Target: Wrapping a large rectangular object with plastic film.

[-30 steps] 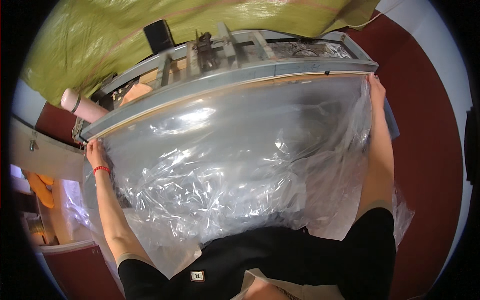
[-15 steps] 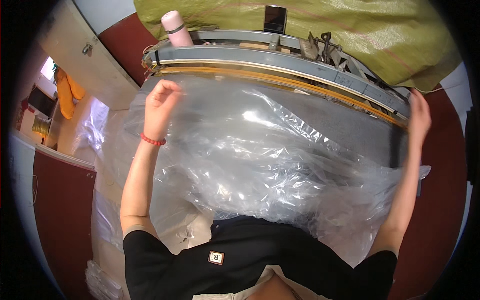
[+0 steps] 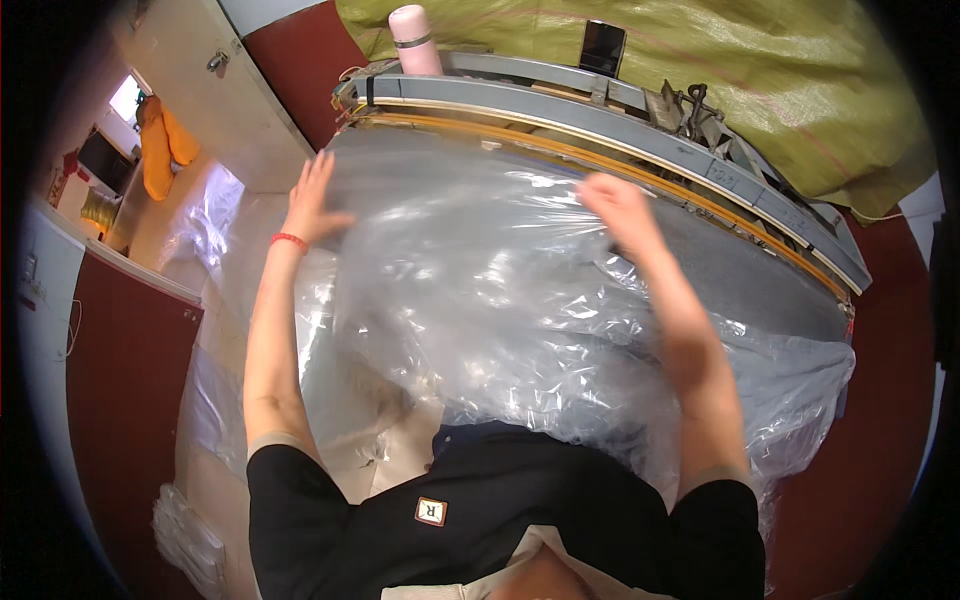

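A wide, crinkled clear plastic sheet (image 3: 470, 290) spreads over the grey work surface and down toward my lap. My right hand (image 3: 618, 208), slightly blurred, is closed on the sheet near its far edge. Taut creases run from that hand leftward through the plastic. My left hand (image 3: 314, 205), with a red bead bracelet at the wrist, is open with fingers spread at the sheet's left edge. Beyond both hands runs a long grey metal bar (image 3: 600, 120), with an orange strip (image 3: 560, 152) along its near side.
Behind the bar stand a pink bottle (image 3: 415, 42), a dark phone (image 3: 603, 48) and a metal clamp (image 3: 692, 112), before a yellow-green woven sheet (image 3: 780, 80). A door (image 3: 200, 80) is at the left. More clear plastic (image 3: 190, 540) lies on the floor there.
My right hand has moved left from the bar's right end and now grips the plastic. My left hand has opened its fingers and lowered slightly. The view has shifted, and the sheet's far edge has moved.
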Action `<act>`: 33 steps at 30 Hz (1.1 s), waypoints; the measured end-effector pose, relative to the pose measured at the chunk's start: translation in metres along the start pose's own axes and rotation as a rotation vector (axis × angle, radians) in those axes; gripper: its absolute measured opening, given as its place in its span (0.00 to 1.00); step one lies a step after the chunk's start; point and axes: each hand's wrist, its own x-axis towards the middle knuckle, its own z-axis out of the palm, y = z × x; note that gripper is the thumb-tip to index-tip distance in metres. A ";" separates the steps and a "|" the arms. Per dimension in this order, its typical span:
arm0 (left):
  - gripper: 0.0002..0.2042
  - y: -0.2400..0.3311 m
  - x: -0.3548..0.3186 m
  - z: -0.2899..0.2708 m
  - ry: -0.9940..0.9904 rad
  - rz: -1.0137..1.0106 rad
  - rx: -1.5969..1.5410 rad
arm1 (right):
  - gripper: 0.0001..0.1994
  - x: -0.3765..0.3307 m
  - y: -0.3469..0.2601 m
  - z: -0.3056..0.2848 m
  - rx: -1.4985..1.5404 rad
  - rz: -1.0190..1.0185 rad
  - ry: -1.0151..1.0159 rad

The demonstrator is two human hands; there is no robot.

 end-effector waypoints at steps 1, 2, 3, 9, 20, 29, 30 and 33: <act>0.40 -0.011 -0.010 0.006 -0.186 -0.097 0.399 | 0.07 -0.015 0.016 -0.031 -0.018 0.049 0.037; 0.40 -0.007 -0.013 0.010 -0.187 -0.084 0.388 | 0.09 -0.037 0.022 -0.064 -0.119 0.100 0.185; 0.42 0.000 -0.021 0.013 -0.306 -0.037 0.319 | 0.08 -0.059 0.030 -0.099 -0.229 0.135 0.292; 0.36 0.122 -0.101 0.066 -0.342 0.454 -0.076 | 0.09 -0.218 0.082 -0.280 -0.740 0.226 0.836; 0.09 0.269 -0.123 0.090 -0.458 0.645 -0.314 | 0.11 -0.326 0.084 -0.351 -1.153 0.604 1.065; 0.04 0.215 -0.009 -0.022 -0.395 -0.157 -1.026 | 0.12 -0.327 0.075 -0.347 -1.102 0.630 1.038; 0.04 0.206 0.003 -0.025 -0.280 -0.103 -1.077 | 0.12 -0.326 0.077 -0.347 -1.096 0.629 1.032; 0.09 0.157 0.030 -0.028 -0.198 -0.126 -1.384 | 0.12 -0.325 0.083 -0.352 -1.091 0.535 1.014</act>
